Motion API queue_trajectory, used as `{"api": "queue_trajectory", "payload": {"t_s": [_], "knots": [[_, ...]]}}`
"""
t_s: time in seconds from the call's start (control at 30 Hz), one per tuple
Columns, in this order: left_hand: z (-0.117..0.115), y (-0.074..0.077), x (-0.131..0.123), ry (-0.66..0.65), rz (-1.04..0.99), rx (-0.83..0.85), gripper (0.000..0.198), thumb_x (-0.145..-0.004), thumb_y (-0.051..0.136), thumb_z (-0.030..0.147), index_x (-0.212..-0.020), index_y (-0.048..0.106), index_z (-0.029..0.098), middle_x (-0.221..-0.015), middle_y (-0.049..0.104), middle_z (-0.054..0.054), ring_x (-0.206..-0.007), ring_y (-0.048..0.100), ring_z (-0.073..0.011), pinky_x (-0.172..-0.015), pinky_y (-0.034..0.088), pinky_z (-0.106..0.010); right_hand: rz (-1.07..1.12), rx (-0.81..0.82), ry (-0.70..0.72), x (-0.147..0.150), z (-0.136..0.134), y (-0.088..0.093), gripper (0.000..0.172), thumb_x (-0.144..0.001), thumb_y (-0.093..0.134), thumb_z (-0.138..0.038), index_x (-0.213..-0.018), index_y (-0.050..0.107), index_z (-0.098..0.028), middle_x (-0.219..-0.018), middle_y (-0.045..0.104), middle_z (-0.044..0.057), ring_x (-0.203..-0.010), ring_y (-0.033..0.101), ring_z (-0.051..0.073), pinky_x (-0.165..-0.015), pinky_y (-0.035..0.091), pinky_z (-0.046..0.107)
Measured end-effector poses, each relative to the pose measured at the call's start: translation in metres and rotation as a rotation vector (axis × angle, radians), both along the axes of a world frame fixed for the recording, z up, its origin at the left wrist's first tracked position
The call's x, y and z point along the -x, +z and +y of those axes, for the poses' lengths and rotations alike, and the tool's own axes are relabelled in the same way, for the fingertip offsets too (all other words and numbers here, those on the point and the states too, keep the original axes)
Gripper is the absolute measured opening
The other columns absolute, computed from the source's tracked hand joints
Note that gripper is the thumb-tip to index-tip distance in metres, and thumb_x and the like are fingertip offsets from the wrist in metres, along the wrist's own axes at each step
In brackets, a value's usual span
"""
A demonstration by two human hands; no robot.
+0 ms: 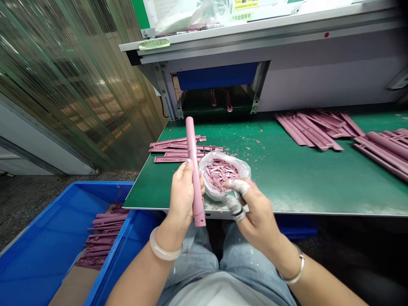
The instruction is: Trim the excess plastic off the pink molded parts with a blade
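Left hand (182, 197) curled round a pink plastic rod (193, 148), thumb across it hiding part of the shaft; rod near upright, slightly tilted, both ends showing beyond the hand. Right hand (256, 212) just beside a clear plastic bag (208, 180) of pink scraps on the green bench (274, 178). 2 fingers (234, 204) wrapped in white, tips obscured; cannot tell if pinching anything.

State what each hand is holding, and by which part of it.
The left hand grips a pink rod around its lower half. The right hand holds nothing that can be made out.
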State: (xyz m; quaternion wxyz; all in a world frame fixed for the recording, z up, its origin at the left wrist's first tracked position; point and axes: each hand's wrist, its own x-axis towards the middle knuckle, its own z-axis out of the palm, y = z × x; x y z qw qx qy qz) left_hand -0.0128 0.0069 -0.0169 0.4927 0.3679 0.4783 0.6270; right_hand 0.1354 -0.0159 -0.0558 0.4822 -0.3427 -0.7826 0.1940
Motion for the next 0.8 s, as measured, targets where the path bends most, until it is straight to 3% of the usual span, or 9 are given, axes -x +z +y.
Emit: {"api": "queue_trajectory", "payload": {"t_s": [0.1, 0.17, 0.23, 0.3, 0.4, 0.47, 0.57, 0.67, 0.8], "knots": [[0.000, -0.007, -0.006, 0.090, 0.011, -0.066, 0.030, -0.094, 0.040, 0.048, -0.096, 0.050, 0.020, -0.054, 0.032, 0.009, -0.039, 0.032, -0.0069, -0.035, 0.029, -0.016, 0.110, 0.385, 0.263, 0.017, -0.009, -0.002, 0.011, -0.087, 0.061, -0.028, -0.092, 0.055, -0.019, -0.079, 0.054, 0.000, -0.068, 0.049, 0.014, -0.061, 0.041, 0.025], [-0.001, -0.013, -0.003, 0.127, 0.038, -0.093, 0.035, -0.093, 0.039, 0.052, -0.099, 0.052, 0.020, -0.058, 0.039, 0.007, -0.045, 0.042, -0.0087, -0.040, 0.037, -0.018, 0.236, 0.550, 0.362, 0.025, -0.010, -0.001, 0.019, -0.089, 0.057, -0.035, -0.081, 0.051, -0.019, -0.071, 0.047, -0.003, -0.063, 0.043, 0.011, -0.059, 0.038, 0.023], [-0.004, -0.014, 0.007, 0.168, 0.184, -0.160, 0.038, -0.088, 0.050, 0.053, -0.106, 0.055, 0.020, -0.078, 0.057, -0.001, -0.074, 0.060, -0.0152, -0.063, 0.050, -0.025, 0.348, 0.608, 0.375, 0.023, -0.007, 0.002, 0.025, -0.091, 0.054, -0.038, -0.076, 0.049, -0.019, -0.072, 0.044, -0.003, -0.066, 0.041, 0.011, -0.061, 0.037, 0.023], [-0.009, -0.008, 0.022, 0.181, 0.602, -0.332, 0.053, -0.078, 0.066, 0.053, -0.119, 0.055, 0.021, -0.115, 0.060, -0.011, -0.119, 0.051, -0.0270, -0.100, 0.041, -0.041, 0.332, 0.582, 0.351, 0.015, -0.001, 0.007, 0.028, -0.092, 0.054, -0.037, -0.073, 0.048, -0.018, -0.070, 0.043, -0.003, -0.065, 0.038, 0.010, -0.061, 0.034, 0.022], [-0.019, 0.012, 0.038, -0.087, 1.402, -0.650, 0.065, -0.074, 0.073, 0.045, -0.132, 0.050, 0.026, -0.140, 0.049, -0.014, -0.139, 0.027, -0.0367, -0.112, 0.002, -0.061, 0.176, 0.500, 0.437, 0.000, 0.006, 0.013, 0.032, -0.094, 0.050, -0.033, -0.067, 0.047, -0.018, -0.064, 0.044, -0.004, -0.060, 0.037, 0.010, -0.057, 0.031, 0.023], [-0.023, 0.026, 0.041, -0.412, 1.614, -0.741, 0.044, -0.084, 0.065, 0.032, -0.127, 0.055, 0.025, -0.128, 0.062, -0.012, -0.131, 0.042, -0.0337, -0.112, 0.007, -0.061, 0.104, 0.471, 0.546, -0.007, 0.010, 0.015, 0.033, -0.096, 0.046, -0.031, -0.065, 0.048, -0.018, -0.062, 0.048, -0.003, -0.059, 0.041, 0.010, -0.058, 0.033, 0.023], [-0.026, 0.039, 0.041, -0.652, 1.520, -0.621, 0.026, -0.089, 0.057, 0.025, -0.114, 0.065, 0.023, -0.091, 0.074, -0.007, -0.093, 0.068, -0.0249, -0.096, 0.044, -0.041, 0.148, 0.350, 0.322, -0.015, 0.017, 0.014, 0.031, -0.097, 0.044, -0.033, -0.071, 0.053, -0.018, -0.067, 0.053, -0.001, -0.064, 0.047, 0.013, -0.062, 0.037, 0.025], [-0.030, 0.037, 0.041, -0.496, 1.226, -0.439, 0.028, -0.090, 0.057, 0.029, -0.116, 0.063, 0.026, -0.099, 0.073, -0.005, -0.087, 0.069, -0.0202, -0.077, 0.051, -0.027, 0.208, 0.234, -0.067, -0.025, 0.023, 0.014, 0.021, -0.097, 0.043, -0.036, -0.094, 0.055, -0.020, -0.075, 0.054, 0.000, -0.067, 0.048, 0.014, -0.063, 0.038, 0.025], [-0.037, 0.023, 0.039, -0.215, 1.033, -0.446, 0.035, -0.096, 0.042, 0.023, -0.128, 0.055, 0.030, -0.107, 0.064, -0.005, -0.095, 0.061, -0.0170, -0.081, 0.046, -0.025, 0.091, 0.245, 0.078, -0.028, 0.018, 0.021, 0.026, -0.100, 0.031, -0.034, -0.092, 0.051, -0.020, -0.079, 0.053, 0.002, -0.071, 0.048, 0.015, -0.070, 0.041, 0.028]]}}
